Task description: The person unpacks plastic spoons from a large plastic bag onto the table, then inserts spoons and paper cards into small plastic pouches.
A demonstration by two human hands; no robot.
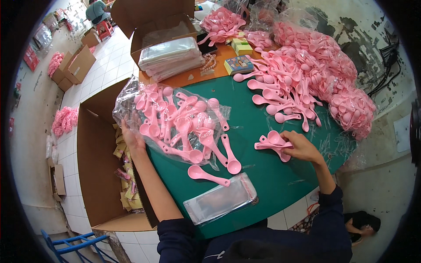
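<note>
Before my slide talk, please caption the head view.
Right hand holds pink plastic spoons over green tabletop; left hand touches clear plastic bag.

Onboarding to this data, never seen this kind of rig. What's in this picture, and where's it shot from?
There's no machine: these are a person's two bare hands. The single picture comes from a wide fisheye camera on their head, looking down, so straight edges bend near the rim. Picture left is their left.

The left hand is against the left side of a clear plastic bag of pink spoons. The right hand holds a small bunch of pink spoons.

On the green tabletop also lie a heap of loose pink spoons and, nearest the person, clear plastic sleeves.
</note>
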